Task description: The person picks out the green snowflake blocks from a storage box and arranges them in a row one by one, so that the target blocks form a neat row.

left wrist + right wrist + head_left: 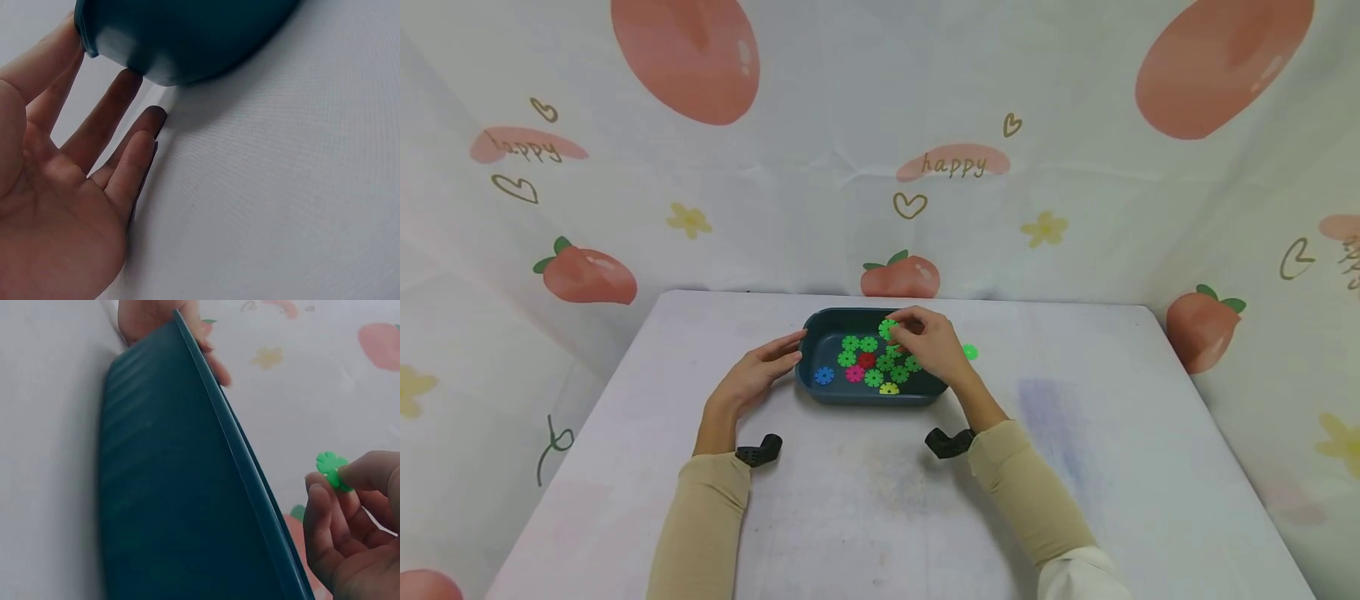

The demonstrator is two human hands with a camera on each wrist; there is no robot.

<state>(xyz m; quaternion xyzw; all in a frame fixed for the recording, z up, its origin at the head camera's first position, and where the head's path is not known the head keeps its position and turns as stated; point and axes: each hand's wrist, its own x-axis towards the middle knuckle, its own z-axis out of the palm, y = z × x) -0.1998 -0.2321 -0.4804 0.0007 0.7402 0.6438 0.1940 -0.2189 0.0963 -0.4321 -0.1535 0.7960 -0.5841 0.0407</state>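
A dark teal plastic tray (865,401) stands on the table, with several flower-shaped plastic discs inside, most of them green. My left hand (751,375) is at the tray's left end; in the left wrist view its fingers (109,109) are extended against the tray wall (187,37). Over the right part of the tray, my right hand (929,342) pinches a green notched disc (887,329) between thumb and fingertips. The right wrist view has this disc (330,467) above the level of the tray rim.
Inside the tray also lie a blue disc (824,376), a pink disc (854,373), a red disc (867,360) and a yellow disc (889,388). Another green disc (971,352) is on the white table (850,517) right of the tray. A printed cloth (820,167) hangs behind.
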